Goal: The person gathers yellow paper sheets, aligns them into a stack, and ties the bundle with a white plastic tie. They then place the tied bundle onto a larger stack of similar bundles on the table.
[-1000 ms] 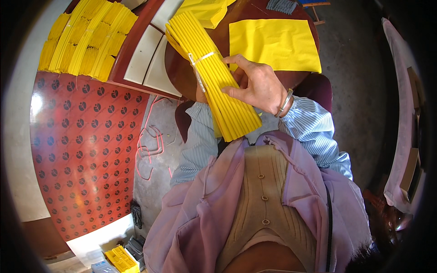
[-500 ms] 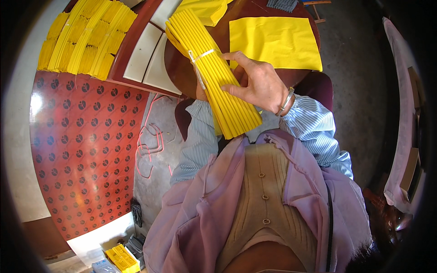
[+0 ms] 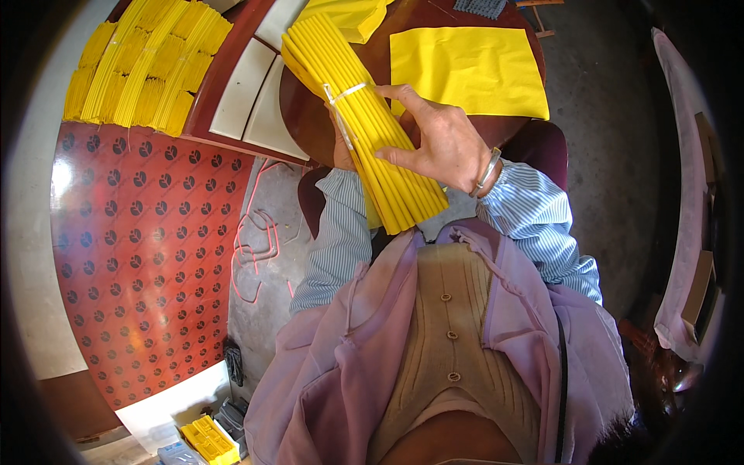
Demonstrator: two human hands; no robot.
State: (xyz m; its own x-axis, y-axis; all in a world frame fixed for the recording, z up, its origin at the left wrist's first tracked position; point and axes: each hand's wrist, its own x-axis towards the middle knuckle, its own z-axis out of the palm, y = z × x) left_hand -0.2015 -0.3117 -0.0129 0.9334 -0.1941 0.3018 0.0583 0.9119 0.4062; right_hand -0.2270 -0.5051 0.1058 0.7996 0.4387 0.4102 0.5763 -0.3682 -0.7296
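Note:
A thick bundle of folded yellow sheets (image 3: 372,132), tied around with a white string (image 3: 346,94), slants above my lap and the table's near edge. My left hand (image 3: 342,147) grips it from the left and beneath; most of those fingers are hidden behind it. My right hand (image 3: 442,143) lies at the bundle's right side, with thumb and index finger spread apart. The thumb tip rests on the folds, and the index tip touches the edge close to the string. The other right fingers are partly hidden.
A flat yellow sheet (image 3: 469,74) lies on the round dark-red table (image 3: 306,116), with more yellow material (image 3: 364,23) and a grey cloth (image 3: 480,8) farther back. Stacked yellow bundles (image 3: 147,66) sit at the far left on a red patterned board (image 3: 147,256). Pink cord (image 3: 267,240) lies on the floor.
The bundle has turned slightly in my left hand, and its folds have shifted a little. My right hand stays in nearly the same place against it.

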